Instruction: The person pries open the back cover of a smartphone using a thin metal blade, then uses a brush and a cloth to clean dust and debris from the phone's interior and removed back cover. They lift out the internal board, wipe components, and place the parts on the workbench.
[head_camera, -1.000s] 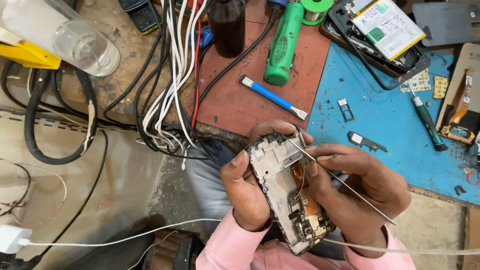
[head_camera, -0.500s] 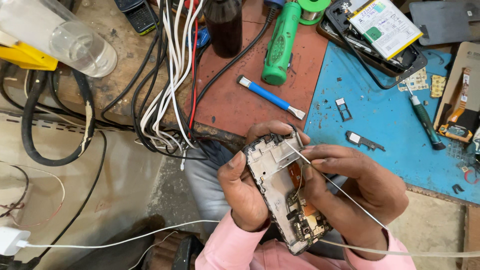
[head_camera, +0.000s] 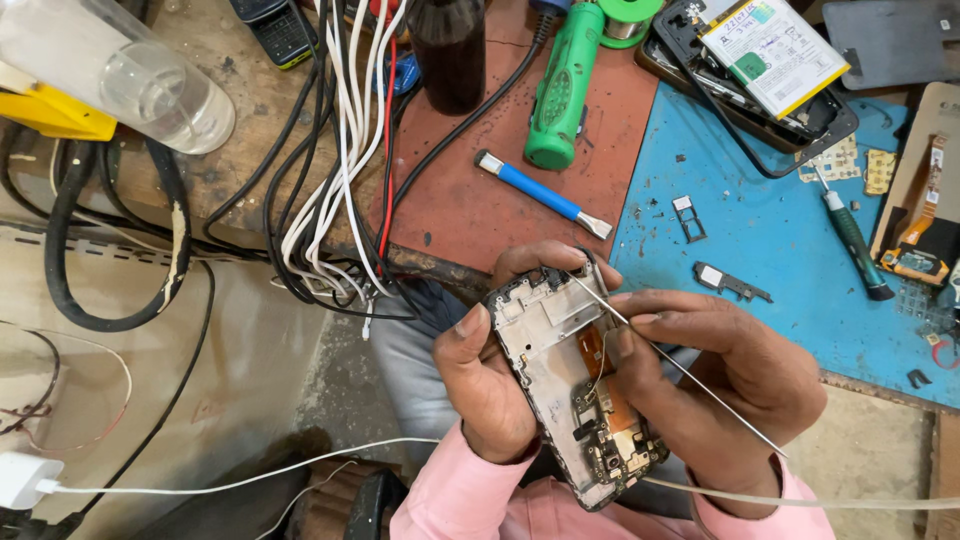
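Count from my feed: one opened phone frame (head_camera: 573, 385) in hand, one thin metal probe (head_camera: 680, 365), a second opened phone (head_camera: 760, 75) with its battery showing at the top right of the table (head_camera: 470, 200). One blue-handled spudger (head_camera: 540, 192), one green soldering iron (head_camera: 562, 85), one dark-handled screwdriver (head_camera: 850, 240), one dark bottle (head_camera: 450, 50), one clear plastic bottle (head_camera: 130, 75) lying at top left. One blue mat (head_camera: 780, 250), with one SIM tray (head_camera: 688, 217) and one small metal bracket (head_camera: 732, 282) loose on it. White cable bundle (head_camera: 335, 170) hangs off the table edge; I can't count the strands.

Phone frame sits below the table edge, over the lap, tilted, circuit board end toward the body, between both hands.

Left hand (head_camera: 490, 385): fingers wrapped around the frame's left edge and top, thumb along the side, clamped on it.

Right hand (head_camera: 720, 385): fingers close together, pinching the probe between thumb and forefinger. Probe runs diagonally from the frame's top corner down past the right wrist; its upper tip is on the frame near the top edge. The lower right fingers also rest against the frame's right side.

Pink sleeves (head_camera: 480, 500) at the bottom edge.
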